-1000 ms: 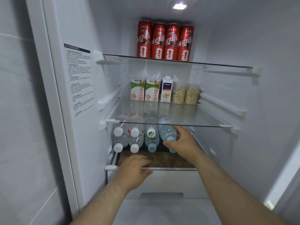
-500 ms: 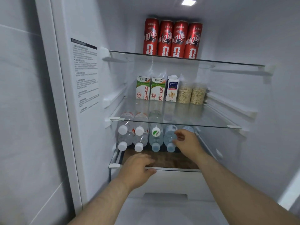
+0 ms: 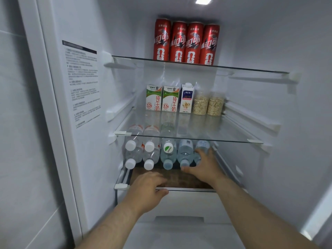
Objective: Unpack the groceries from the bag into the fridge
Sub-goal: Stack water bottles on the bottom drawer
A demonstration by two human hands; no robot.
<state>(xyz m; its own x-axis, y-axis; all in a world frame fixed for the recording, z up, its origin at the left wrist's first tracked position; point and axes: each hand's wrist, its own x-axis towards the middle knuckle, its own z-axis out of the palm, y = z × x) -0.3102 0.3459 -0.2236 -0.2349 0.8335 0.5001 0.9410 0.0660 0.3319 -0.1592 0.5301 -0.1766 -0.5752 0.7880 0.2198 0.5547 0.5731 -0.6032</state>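
Several water bottles (image 3: 150, 153) lie stacked on their sides on the fridge's lower shelf (image 3: 121, 186), caps facing me. My right hand (image 3: 206, 168) reaches under the middle glass shelf (image 3: 224, 140). Its fingers curl round the rightmost water bottle (image 3: 203, 145), and its thumb lies by the cap of the neighbouring bottle (image 3: 185, 151). My left hand (image 3: 147, 189) holds the front edge of the lower shelf, fingers on top and thumb beneath. No bag is in view.
Several red cans (image 3: 186, 42) stand at the back of the top glass shelf. Two milk cartons (image 3: 161, 98), a blue-and-white carton (image 3: 186, 98) and two oat jars (image 3: 207, 105) stand on the middle shelf. A white drawer (image 3: 179, 205) sits below. The fridge's left wall (image 3: 80, 87) is close.
My right hand has shifted right, from the fourth bottle onto a bottle now lying at the far right of the row. My left hand has stayed on the shelf edge.
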